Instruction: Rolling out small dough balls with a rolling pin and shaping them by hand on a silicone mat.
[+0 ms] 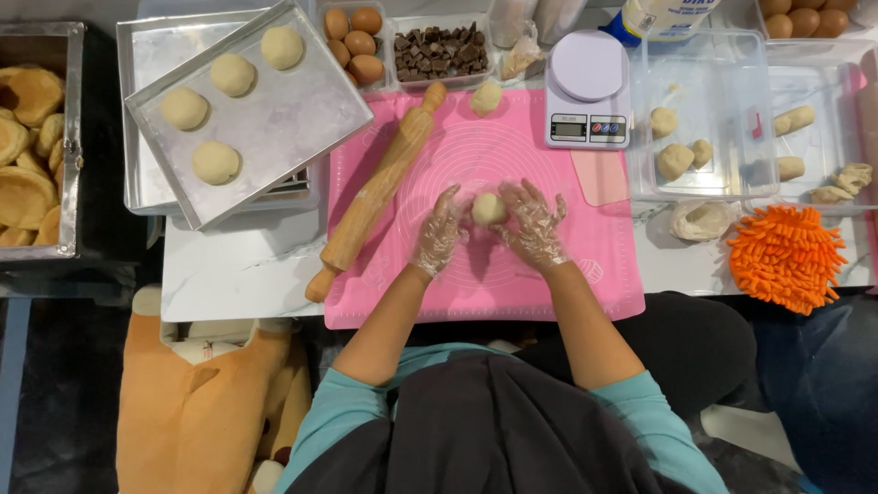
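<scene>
Both gloved hands, left (439, 229) and right (535, 224), cup the dough ball (488, 209) on the pink mat (549, 284), grip closed lightly around it; best rolled with gentle, even pressure.

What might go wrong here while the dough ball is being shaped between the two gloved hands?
The rolling pin lies slanted beside the left hand, its lower end past the pink mat, so an elbow nudge might roll it off. The loose gloves could snag the dough ball that the right hand cups.
</scene>
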